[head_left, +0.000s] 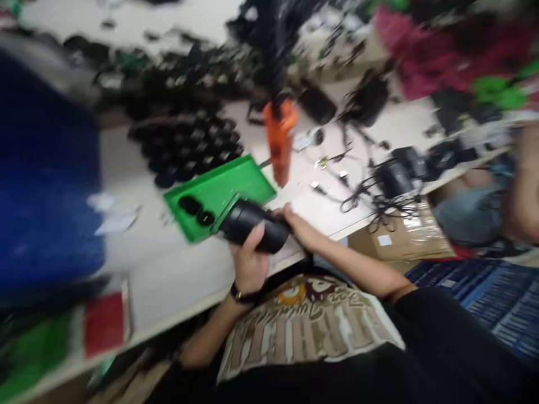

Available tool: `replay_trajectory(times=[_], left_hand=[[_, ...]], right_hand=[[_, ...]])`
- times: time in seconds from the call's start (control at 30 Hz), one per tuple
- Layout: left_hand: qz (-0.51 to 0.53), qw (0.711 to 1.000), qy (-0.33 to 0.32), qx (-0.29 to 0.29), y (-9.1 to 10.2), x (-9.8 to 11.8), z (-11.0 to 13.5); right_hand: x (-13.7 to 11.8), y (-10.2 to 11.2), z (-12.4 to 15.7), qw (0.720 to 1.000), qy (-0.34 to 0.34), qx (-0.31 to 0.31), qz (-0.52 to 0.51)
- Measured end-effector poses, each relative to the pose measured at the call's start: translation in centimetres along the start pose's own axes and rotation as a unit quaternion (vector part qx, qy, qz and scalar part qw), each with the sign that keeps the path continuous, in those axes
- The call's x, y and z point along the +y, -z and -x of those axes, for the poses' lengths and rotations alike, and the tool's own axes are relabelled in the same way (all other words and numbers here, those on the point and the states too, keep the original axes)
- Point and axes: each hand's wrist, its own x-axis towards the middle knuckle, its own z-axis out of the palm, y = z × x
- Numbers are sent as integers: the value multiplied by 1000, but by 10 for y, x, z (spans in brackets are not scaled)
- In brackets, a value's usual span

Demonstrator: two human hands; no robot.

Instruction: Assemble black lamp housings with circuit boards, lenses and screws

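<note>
In the head view, a black cylindrical device [255, 227] with a flat, squarish plate at one end lies tilted in front of my chest. My left hand [251, 266], with a dark band on its wrist, is closed around its near side, thumb on top. At the device's right end, my right hand [301, 227] grips it with bent fingers, partly hidden behind it. Just beyond, a shallow green tray [252, 174] holds small round black parts [197, 210]. The device overlaps the tray's near edge. Blur hides finer detail.
Behind the tray stand rows of round black parts [193, 146] and an orange holder [280, 140]. Cables and black adapters [393, 179] lie rightward. A large blue bin [46, 168] stands left. Another person's arm [524, 185] shows at far right, near a cardboard box [400, 235].
</note>
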Motion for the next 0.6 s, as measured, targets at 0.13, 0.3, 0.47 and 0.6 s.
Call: replay_trajectory(times=[0.13,0.3,0.47,0.6], left_hand=[[92,995,28,30,10,-4,-16],[146,988,55,16,12,2,-12],[157,985,74,7,11,5,-11],[146,986,80,8,11,3,-7]], right_hand=[[8,11,28,992,109,18,67],[-3,12,65,931,207,92,288],[-7,5,66,852,276,179,407],[-11,-1,64,835,305,183,419]])
